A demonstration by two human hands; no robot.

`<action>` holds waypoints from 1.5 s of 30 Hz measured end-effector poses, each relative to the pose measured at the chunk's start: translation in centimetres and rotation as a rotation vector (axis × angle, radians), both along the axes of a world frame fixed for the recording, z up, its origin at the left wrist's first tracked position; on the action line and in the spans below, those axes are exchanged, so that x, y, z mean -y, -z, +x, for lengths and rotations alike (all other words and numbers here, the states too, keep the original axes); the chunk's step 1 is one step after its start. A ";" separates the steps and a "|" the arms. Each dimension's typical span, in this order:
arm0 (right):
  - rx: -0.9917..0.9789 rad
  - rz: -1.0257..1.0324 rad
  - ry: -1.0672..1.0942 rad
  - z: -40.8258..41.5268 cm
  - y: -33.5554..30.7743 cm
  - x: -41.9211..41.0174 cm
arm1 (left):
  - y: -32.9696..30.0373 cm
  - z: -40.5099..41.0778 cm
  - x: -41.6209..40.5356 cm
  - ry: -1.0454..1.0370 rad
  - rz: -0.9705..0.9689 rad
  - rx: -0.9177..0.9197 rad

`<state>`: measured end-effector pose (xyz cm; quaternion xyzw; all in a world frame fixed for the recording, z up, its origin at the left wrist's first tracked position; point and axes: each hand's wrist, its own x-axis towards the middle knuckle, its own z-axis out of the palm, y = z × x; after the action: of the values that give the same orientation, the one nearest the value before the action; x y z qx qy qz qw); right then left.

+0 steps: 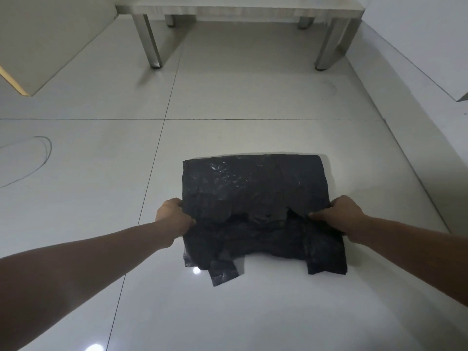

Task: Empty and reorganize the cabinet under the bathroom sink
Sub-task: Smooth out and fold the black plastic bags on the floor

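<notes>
A flat black plastic bag [253, 198] lay on the glossy white floor tiles [101, 198], nothing visible in it. The left hand [172, 216] and right hand [336, 216] each pinched a side edge. A low table [240, 11] stood beyond.

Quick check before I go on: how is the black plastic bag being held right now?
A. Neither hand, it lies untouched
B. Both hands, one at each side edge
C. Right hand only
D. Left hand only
B: the left hand and the right hand each grip a side edge of the black plastic bag, which lies flat on the white tiled floor.
</notes>
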<state>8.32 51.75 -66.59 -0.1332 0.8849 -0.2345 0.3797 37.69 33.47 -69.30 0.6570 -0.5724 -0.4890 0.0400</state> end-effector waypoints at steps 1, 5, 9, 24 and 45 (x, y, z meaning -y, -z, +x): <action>0.041 -0.006 0.043 -0.2 -0.1 0.1 | 0.1 -0.1 -0.1 -0.005 0.007 -0.015; 0.117 0.013 0.143 -1.9 -0.6 0.1 | -0.6 -1.1 -0.8 0.030 -0.057 0.027; 0.162 0.011 0.114 -3.7 -1.2 0.0 | -2.1 -3.0 -2.9 0.369 -0.634 0.113; 0.346 -0.099 0.179 -6.0 -1.9 -0.7 | 0.7 -14.1 -2.5 1.202 -0.606 0.310; -0.090 -0.251 -0.266 -4.4 -7.8 2.4 | 0.0 -14.9 -2.7 1.119 -0.540 0.274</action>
<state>3.89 49.33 -58.76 -0.3058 0.8394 -0.2847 0.3477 22.78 36.19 -69.25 0.2820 -0.9321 -0.1857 -0.1312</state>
